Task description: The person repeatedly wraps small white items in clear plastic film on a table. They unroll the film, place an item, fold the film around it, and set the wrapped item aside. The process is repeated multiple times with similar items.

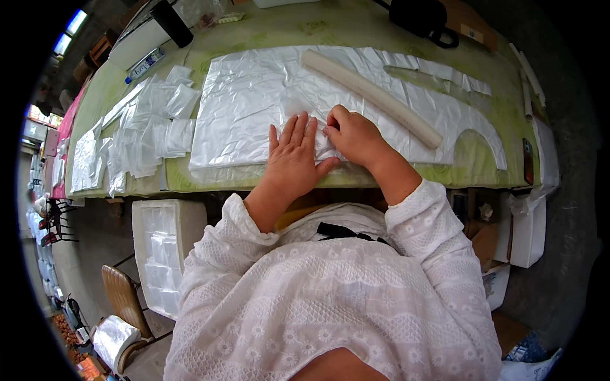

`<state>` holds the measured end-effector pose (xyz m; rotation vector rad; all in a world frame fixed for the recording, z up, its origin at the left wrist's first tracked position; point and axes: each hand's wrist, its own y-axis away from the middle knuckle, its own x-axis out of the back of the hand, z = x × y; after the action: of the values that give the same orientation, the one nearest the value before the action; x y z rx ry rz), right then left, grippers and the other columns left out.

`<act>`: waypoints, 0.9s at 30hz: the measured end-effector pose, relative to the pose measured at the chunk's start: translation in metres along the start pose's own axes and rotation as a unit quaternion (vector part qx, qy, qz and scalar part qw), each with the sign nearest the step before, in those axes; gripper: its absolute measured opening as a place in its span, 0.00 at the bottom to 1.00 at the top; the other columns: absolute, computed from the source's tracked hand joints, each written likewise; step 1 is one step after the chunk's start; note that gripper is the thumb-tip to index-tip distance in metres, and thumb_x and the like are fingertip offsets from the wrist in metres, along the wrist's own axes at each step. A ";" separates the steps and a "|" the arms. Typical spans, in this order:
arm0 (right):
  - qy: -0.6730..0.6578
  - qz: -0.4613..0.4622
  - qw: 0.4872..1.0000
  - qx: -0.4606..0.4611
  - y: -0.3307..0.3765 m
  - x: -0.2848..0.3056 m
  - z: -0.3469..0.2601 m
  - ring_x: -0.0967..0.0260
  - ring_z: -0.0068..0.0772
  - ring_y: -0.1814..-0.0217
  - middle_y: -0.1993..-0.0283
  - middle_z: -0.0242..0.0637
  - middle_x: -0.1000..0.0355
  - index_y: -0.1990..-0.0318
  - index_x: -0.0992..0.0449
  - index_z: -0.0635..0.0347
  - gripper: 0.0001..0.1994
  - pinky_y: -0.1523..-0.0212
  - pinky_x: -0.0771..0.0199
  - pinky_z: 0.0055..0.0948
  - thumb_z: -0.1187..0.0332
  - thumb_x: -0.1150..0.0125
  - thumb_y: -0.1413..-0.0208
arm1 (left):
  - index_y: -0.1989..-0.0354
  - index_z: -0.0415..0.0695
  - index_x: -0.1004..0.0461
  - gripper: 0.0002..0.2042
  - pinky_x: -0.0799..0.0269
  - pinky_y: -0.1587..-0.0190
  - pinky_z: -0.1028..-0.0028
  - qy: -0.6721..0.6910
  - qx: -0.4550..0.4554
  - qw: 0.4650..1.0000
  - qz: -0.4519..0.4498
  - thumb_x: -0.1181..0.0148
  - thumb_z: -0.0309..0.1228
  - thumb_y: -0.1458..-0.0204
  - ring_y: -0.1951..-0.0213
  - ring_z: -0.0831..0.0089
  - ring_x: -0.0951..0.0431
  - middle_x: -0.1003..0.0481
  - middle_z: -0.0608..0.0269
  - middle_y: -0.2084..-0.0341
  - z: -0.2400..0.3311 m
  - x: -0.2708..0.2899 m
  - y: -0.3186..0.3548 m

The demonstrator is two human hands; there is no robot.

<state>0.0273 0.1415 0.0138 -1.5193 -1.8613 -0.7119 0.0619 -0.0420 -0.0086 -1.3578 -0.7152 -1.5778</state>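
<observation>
A wide stack of thin white plastic carrier bags [238, 108] lies flat on the table before me, with handle loops at its right end. My left hand [293, 155] rests palm down on the bags near the front edge, fingers stretched out. Beside it, my right hand [356, 136] is closed, thumb and forefinger pressed together at the plastic. Whatever it pinches is too small or hidden to make out. Across the bags slants a long pale tube [372, 95], just beyond my right hand.
Many small folded clear plastic packets [149, 127] lie at the left. Farther back are a bottle [145, 65], a black cylinder [171, 24] and a black bag [419, 19]. A white foam box [141, 254] stands below the table at left, near a chair [124, 295].
</observation>
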 end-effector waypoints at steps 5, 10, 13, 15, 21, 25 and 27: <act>0.006 0.028 0.998 0.051 0.009 -0.006 0.007 0.25 0.55 0.59 0.64 0.47 0.21 0.59 0.26 0.58 0.11 0.56 0.25 0.49 0.62 0.37 0.42 | 0.28 0.40 0.41 0.46 0.63 0.25 0.41 0.025 -0.014 1.000 0.004 0.37 0.59 0.48 0.24 0.52 0.51 0.45 0.48 0.26 0.000 0.003 0.002; -0.122 -0.013 0.988 0.089 0.076 -0.005 0.000 0.26 0.54 0.62 0.68 0.46 0.23 0.64 0.27 0.61 0.09 0.59 0.27 0.46 0.66 0.35 0.46 | 0.29 0.46 0.37 0.41 0.60 0.25 0.44 0.082 -0.108 0.990 -0.030 0.30 0.44 0.53 0.24 0.60 0.47 0.40 0.60 0.27 -0.003 0.018 0.024; -0.159 0.017 0.981 0.114 0.111 -0.001 0.007 0.27 0.51 0.59 0.63 0.43 0.24 0.62 0.27 0.60 0.10 0.55 0.29 0.43 0.71 0.33 0.50 | 0.29 0.48 0.36 0.38 0.58 0.25 0.45 0.043 -0.149 0.987 -0.053 0.35 0.30 0.54 0.25 0.59 0.45 0.40 0.60 0.27 -0.002 0.023 0.030; -0.126 0.132 0.960 0.211 0.113 0.000 0.020 0.28 0.50 0.54 0.58 0.41 0.24 0.59 0.27 0.59 0.12 0.50 0.30 0.42 0.72 0.33 0.51 | 0.30 0.52 0.34 0.38 0.57 0.25 0.46 0.078 -0.146 0.986 -0.036 0.41 0.22 0.56 0.25 0.59 0.44 0.39 0.63 0.27 -0.001 0.023 0.030; 0.000 0.088 0.957 0.276 0.098 0.006 0.031 0.34 0.46 0.40 0.43 0.35 0.25 0.52 0.23 0.55 0.21 0.35 0.40 0.47 0.75 0.36 0.58 | 0.37 0.55 0.26 0.30 0.55 0.25 0.46 0.126 -0.152 0.980 -0.030 0.44 0.21 0.52 0.27 0.57 0.40 0.32 0.66 0.32 -0.007 0.020 0.030; 0.035 0.090 0.960 0.262 0.092 0.002 0.031 0.32 0.46 0.43 0.46 0.33 0.24 0.58 0.20 0.55 0.14 0.38 0.38 0.44 0.74 0.34 0.56 | 0.47 0.50 0.19 0.19 0.50 0.26 0.51 0.169 -0.108 0.980 0.010 0.41 0.24 0.48 0.31 0.57 0.35 0.26 0.64 0.38 -0.006 0.015 0.030; 0.034 0.117 0.961 0.248 0.087 -0.005 0.034 0.31 0.45 0.47 0.50 0.34 0.24 0.63 0.19 0.56 0.09 0.42 0.37 0.44 0.71 0.32 0.54 | 0.53 0.47 0.17 0.12 0.46 0.28 0.53 0.196 -0.076 0.977 0.033 0.39 0.26 0.46 0.33 0.56 0.32 0.23 0.64 0.42 -0.008 0.009 0.029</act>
<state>0.1088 0.1801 -0.0107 -1.3285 -1.6139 -0.1633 0.0843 -0.0636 -0.0054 -1.1145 -0.3107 -1.8038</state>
